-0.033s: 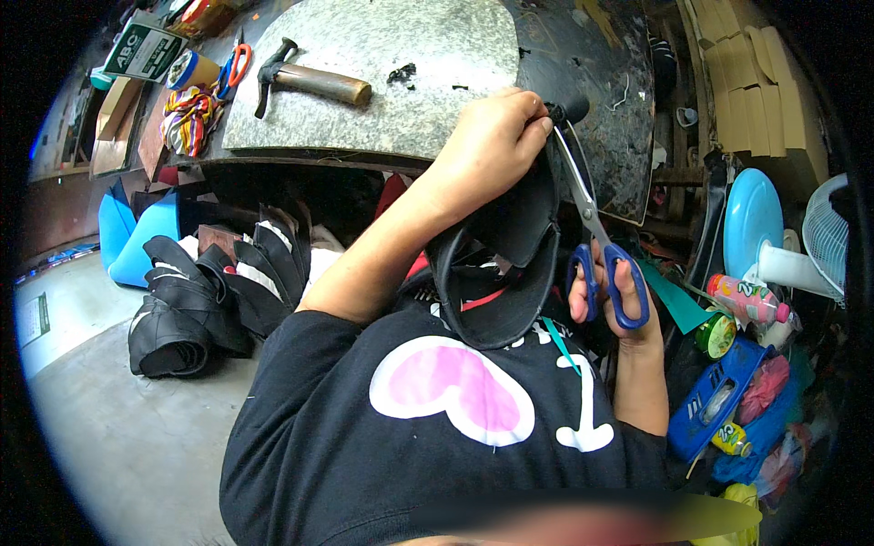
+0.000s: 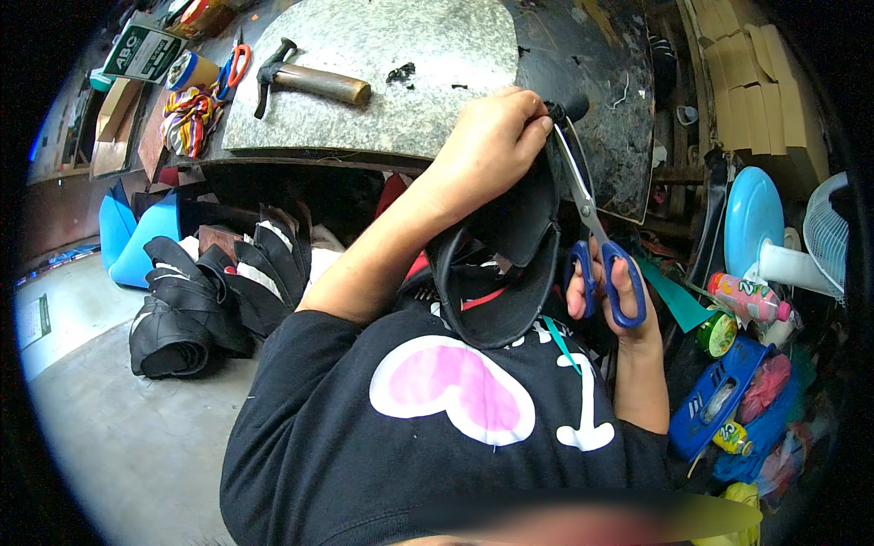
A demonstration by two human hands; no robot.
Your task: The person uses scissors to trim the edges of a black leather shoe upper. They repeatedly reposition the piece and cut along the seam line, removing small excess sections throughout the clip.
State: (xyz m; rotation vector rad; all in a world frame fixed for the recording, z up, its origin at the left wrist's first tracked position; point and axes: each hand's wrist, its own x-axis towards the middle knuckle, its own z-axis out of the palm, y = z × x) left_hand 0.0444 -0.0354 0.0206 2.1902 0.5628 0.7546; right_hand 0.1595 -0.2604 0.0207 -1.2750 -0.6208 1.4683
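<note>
My left hand (image 2: 487, 150) is clenched over the upper edge of a black shoe upper (image 2: 510, 264), gripping it at chest height in front of the stone work slab (image 2: 382, 73). My right hand (image 2: 612, 296) grasps the blue-handled scissors (image 2: 596, 241), fingers through both loops, with the blades pointing up and away to meet the black material just beside my left fingertips; I cannot tell how far apart the blades stand. The shoe upper hangs between the two hands, its rounded opening facing me, a red strip visible inside. On the slab lies a hammer (image 2: 305, 82) with a wooden handle, and small black offcuts (image 2: 401, 71) sit near it. At the far left corner, a rectangular green-and-white sign (image 2: 141, 53) leans tilted, with a blue-and-yellow cylindrical tin (image 2: 187, 71) just beside it and orange-handled scissors (image 2: 235, 65) next to that. Below the slab to the left, a stack of black cut pieces (image 2: 196, 305) rests on the floor, near a light blue sheet (image 2: 141, 237). To the right, a pink bottle (image 2: 746, 296) with a colourful label lies on its side, above a blue rectangular package (image 2: 715, 396) and a small yellow-labelled container (image 2: 733, 439). Flat brown cardboard pieces (image 2: 751, 91) stand stacked at the upper right.
</note>
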